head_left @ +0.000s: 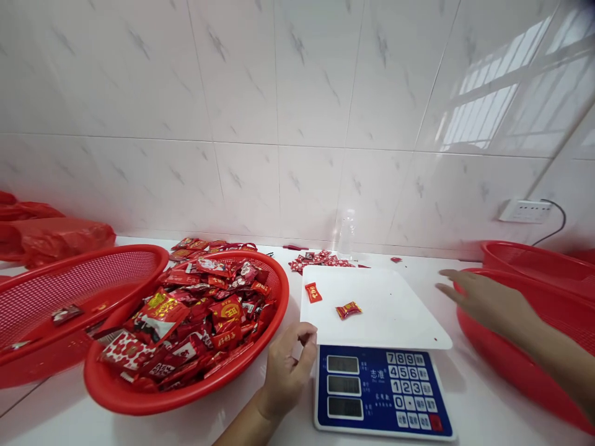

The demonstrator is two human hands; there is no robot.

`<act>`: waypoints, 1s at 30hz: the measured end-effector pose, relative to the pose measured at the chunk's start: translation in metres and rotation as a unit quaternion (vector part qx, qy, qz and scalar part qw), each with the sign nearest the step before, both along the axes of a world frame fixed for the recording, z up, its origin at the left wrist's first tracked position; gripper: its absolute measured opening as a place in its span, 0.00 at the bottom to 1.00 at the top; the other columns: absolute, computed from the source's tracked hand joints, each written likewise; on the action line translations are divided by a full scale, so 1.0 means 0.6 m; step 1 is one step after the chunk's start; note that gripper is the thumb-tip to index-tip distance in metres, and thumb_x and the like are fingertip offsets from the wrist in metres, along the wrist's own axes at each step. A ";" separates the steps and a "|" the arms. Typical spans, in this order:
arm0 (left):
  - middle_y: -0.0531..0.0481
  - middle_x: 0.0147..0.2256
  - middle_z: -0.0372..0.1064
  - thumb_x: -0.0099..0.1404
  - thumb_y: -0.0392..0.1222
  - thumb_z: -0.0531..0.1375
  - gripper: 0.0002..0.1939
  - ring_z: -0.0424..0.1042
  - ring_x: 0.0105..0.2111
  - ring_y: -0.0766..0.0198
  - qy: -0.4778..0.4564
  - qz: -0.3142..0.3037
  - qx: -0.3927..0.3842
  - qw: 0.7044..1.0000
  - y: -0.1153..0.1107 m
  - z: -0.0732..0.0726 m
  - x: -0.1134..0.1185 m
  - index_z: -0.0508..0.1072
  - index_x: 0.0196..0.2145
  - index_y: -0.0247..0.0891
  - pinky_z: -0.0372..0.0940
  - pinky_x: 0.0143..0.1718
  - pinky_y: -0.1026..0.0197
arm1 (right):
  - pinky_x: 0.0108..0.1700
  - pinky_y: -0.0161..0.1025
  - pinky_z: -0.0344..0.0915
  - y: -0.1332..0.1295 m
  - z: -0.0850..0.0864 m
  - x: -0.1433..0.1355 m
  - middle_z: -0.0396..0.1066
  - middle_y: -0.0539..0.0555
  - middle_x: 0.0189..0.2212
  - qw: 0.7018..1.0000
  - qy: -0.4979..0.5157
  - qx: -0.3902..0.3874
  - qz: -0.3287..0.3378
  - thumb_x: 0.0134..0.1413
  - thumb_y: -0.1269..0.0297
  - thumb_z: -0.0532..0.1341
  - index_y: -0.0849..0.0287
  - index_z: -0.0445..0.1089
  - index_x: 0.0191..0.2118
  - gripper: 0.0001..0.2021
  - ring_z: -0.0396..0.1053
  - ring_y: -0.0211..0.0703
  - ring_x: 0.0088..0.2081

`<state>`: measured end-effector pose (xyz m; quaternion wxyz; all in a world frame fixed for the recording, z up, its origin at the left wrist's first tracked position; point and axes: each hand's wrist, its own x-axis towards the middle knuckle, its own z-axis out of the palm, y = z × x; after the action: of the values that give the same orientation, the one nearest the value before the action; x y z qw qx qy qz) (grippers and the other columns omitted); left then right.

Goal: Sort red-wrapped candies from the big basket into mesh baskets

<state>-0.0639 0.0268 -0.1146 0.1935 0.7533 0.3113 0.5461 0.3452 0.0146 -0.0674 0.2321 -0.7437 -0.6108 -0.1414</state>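
My left hand (pixel 289 365) is at the front left corner of the white scale pan (pixel 381 322), its thumb and forefinger curled towards each other; whether anything is between them is too small to tell. Two wrapped candies lie on the pan, a red one (pixel 313 293) near its left edge and a red-gold one (pixel 348 310) to the right of it. Over the rim of a red basket (pixel 525 347) on the right, my right hand (pixel 483 300) is held with its fingers apart and nothing in it. Below the pan is the blue keypad panel (pixel 376 396).
A red basket (pixel 277 297) heaped with wrapped snacks stands left of the scale. Farther left is another red basket (pixel 153 257) with a few packets, and red plastic bags (pixel 65 238). Small packets (pixel 320 260) and a clear cup (pixel 346 235) are by the tiled wall.
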 end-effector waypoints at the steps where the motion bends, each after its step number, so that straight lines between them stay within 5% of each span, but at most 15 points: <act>1: 0.54 0.26 0.70 0.64 0.35 0.55 0.05 0.71 0.27 0.66 0.001 0.000 -0.003 1.000 0.000 0.000 0.000 0.70 0.36 0.38 0.68 0.31 0.66 | 0.35 0.61 0.68 0.010 -0.001 -0.038 0.73 0.61 0.47 0.999 -0.002 -0.035 0.038 0.55 0.38 0.50 0.50 0.70 0.50 0.27 0.70 0.66 0.46; 5: 0.53 0.27 0.70 0.64 0.36 0.55 0.05 0.71 0.27 0.66 0.001 0.001 -0.003 1.000 -0.001 0.001 0.000 0.70 0.36 0.38 0.67 0.31 0.65 | 0.60 0.46 0.58 0.042 -0.016 -0.188 0.54 0.48 0.64 0.963 -0.007 -0.129 0.237 0.58 0.43 0.52 0.40 0.52 0.63 0.28 0.54 0.46 0.63; 9: 0.52 0.27 0.70 0.65 0.36 0.54 0.05 0.70 0.27 0.65 0.011 0.004 0.002 1.000 -0.002 0.002 0.000 0.70 0.35 0.38 0.67 0.31 0.64 | 0.64 0.57 0.46 0.083 -0.034 -0.285 0.33 0.56 0.69 0.909 0.016 -0.204 0.362 0.56 0.41 0.54 0.46 0.43 0.67 0.37 0.35 0.57 0.68; 12: 0.52 0.26 0.69 0.65 0.36 0.54 0.05 0.69 0.27 0.65 0.015 0.005 0.001 1.000 -0.003 0.002 0.000 0.70 0.34 0.37 0.66 0.31 0.64 | 0.63 0.58 0.44 0.124 -0.039 -0.331 0.34 0.56 0.69 0.891 0.000 -0.196 0.410 0.58 0.41 0.52 0.45 0.46 0.67 0.34 0.34 0.58 0.68; 15: 0.51 0.26 0.69 0.64 0.36 0.54 0.06 0.69 0.27 0.65 0.012 0.006 -0.003 1.000 -0.002 0.001 0.001 0.71 0.34 0.37 0.66 0.31 0.64 | 0.62 0.53 0.47 0.152 -0.036 -0.366 0.47 0.55 0.66 0.879 -0.018 -0.167 0.447 0.63 0.49 0.49 0.48 0.55 0.63 0.25 0.45 0.53 0.66; 20: 0.51 0.27 0.69 0.64 0.36 0.54 0.06 0.69 0.27 0.65 0.009 0.000 -0.010 1.000 -0.004 0.000 0.003 0.71 0.34 0.36 0.66 0.30 0.65 | 0.47 0.40 0.61 0.150 -0.037 -0.381 0.70 0.55 0.45 0.890 -0.029 -0.120 0.438 0.63 0.54 0.51 0.54 0.68 0.47 0.15 0.66 0.43 0.45; 24: 0.50 0.27 0.69 0.64 0.36 0.53 0.06 0.69 0.28 0.65 0.010 -0.003 -0.013 1.000 -0.006 -0.001 0.004 0.70 0.33 0.37 0.66 0.31 0.64 | 0.33 0.37 0.59 0.134 -0.050 -0.365 0.71 0.52 0.33 0.911 -0.034 -0.120 0.393 0.65 0.53 0.47 0.56 0.68 0.35 0.17 0.68 0.40 0.32; 30: 0.49 0.28 0.70 0.64 0.35 0.54 0.06 0.68 0.28 0.65 -0.002 0.000 -0.009 1.000 -0.007 -0.006 0.002 0.70 0.34 0.37 0.66 0.31 0.64 | 0.28 0.36 0.53 0.107 -0.031 -0.302 0.70 0.49 0.23 0.936 -0.039 -0.115 0.329 0.63 0.51 0.48 0.54 0.62 0.24 0.19 0.65 0.39 0.25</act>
<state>-0.0624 0.0224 -0.1180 0.2012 0.7506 0.3157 0.5445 0.1643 0.0786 -0.0860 0.1541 -0.5165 -0.8422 -0.0146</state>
